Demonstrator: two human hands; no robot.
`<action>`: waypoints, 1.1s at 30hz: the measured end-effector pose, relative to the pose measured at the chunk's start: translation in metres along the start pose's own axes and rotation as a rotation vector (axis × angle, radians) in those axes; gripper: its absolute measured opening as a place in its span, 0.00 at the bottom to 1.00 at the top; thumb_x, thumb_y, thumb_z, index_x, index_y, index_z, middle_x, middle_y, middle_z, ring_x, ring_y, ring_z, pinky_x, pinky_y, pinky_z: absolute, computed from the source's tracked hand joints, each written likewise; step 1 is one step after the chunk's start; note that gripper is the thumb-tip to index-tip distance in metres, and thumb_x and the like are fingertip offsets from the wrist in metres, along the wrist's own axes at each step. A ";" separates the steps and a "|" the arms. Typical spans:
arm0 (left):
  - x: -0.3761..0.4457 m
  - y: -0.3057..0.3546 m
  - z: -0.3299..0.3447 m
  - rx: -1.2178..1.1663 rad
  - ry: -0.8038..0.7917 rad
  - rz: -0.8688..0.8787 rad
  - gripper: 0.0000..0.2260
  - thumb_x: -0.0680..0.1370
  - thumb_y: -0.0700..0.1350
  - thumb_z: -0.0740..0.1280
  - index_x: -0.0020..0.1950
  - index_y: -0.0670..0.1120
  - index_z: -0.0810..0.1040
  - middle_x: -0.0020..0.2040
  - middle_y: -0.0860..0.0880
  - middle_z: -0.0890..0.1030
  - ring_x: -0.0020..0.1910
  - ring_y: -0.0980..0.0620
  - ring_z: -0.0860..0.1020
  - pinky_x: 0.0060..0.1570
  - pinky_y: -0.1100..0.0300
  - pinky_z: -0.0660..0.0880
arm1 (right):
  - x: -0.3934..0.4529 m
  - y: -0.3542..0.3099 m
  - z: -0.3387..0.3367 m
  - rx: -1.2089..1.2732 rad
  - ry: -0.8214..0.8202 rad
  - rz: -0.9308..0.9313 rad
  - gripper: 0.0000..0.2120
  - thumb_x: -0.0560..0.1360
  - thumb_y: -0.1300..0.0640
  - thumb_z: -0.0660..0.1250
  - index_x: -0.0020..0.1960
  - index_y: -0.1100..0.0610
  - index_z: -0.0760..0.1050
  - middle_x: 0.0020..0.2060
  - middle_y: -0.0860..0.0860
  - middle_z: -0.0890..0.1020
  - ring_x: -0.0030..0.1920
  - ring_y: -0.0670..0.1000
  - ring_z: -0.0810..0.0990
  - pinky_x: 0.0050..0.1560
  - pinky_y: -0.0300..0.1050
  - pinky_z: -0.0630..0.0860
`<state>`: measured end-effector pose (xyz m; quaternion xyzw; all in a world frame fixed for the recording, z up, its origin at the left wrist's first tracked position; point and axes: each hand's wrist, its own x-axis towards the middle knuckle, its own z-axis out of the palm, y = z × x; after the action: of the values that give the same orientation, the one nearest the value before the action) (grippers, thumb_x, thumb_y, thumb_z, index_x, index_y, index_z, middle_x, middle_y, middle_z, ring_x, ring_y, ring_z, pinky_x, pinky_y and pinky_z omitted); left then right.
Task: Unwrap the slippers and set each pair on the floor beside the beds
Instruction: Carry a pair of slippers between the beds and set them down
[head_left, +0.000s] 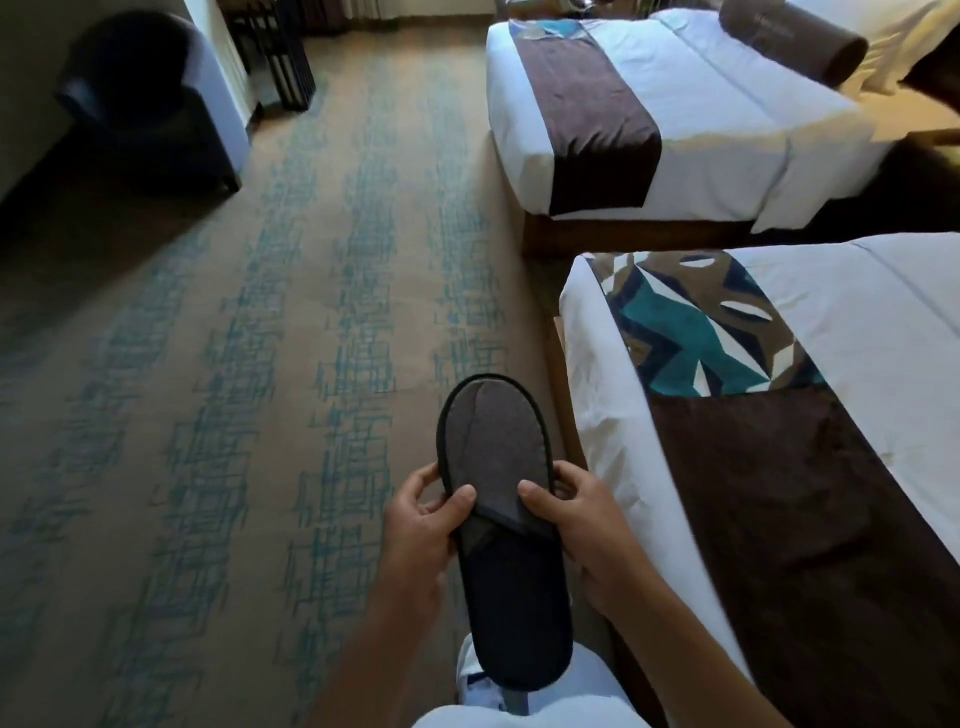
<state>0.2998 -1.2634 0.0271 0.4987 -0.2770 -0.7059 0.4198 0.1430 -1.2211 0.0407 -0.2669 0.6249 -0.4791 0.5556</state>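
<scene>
I hold a dark grey slipper (498, 499) with black trim in front of me, toe pointing away, above the carpet. My left hand (423, 540) grips its left edge with the thumb on the upper. On the other side, my right hand (582, 530) grips the right edge the same way. No wrapper shows on it. Whether a second slipper lies stacked beneath it I cannot tell. The near bed (779, 415) is just to the right of my hands. The far bed (701, 104) stands further back on the right.
Patterned tan and teal carpet (260, 364) spreads across the left and centre. A dark armchair (150, 98) stands at the back left beside a dark slatted frame (283, 57). A narrow gap of floor separates the two beds. My light trousers and a shoe (475, 675) show at the bottom.
</scene>
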 end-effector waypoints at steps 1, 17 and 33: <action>0.016 0.010 0.004 -0.002 -0.004 -0.002 0.14 0.75 0.31 0.68 0.58 0.42 0.75 0.44 0.39 0.86 0.37 0.47 0.86 0.33 0.59 0.81 | 0.017 -0.010 0.003 0.005 -0.004 0.002 0.07 0.75 0.60 0.72 0.53 0.56 0.80 0.49 0.56 0.87 0.50 0.54 0.87 0.53 0.53 0.83; 0.342 0.138 0.136 0.063 -0.007 -0.026 0.08 0.76 0.31 0.68 0.54 0.36 0.78 0.42 0.43 0.87 0.39 0.50 0.85 0.37 0.61 0.82 | 0.352 -0.159 -0.014 0.089 0.013 0.001 0.05 0.75 0.58 0.71 0.51 0.52 0.78 0.50 0.53 0.85 0.49 0.51 0.86 0.47 0.45 0.83; 0.634 0.254 0.260 0.103 -0.120 -0.080 0.18 0.72 0.28 0.71 0.60 0.36 0.75 0.49 0.35 0.85 0.40 0.45 0.86 0.34 0.59 0.81 | 0.650 -0.297 -0.038 0.102 0.131 0.021 0.07 0.75 0.55 0.72 0.52 0.52 0.79 0.52 0.53 0.85 0.52 0.53 0.85 0.54 0.52 0.83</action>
<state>0.0415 -1.9471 0.0245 0.4872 -0.3175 -0.7356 0.3475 -0.1082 -1.8905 0.0189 -0.1997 0.6376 -0.5207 0.5314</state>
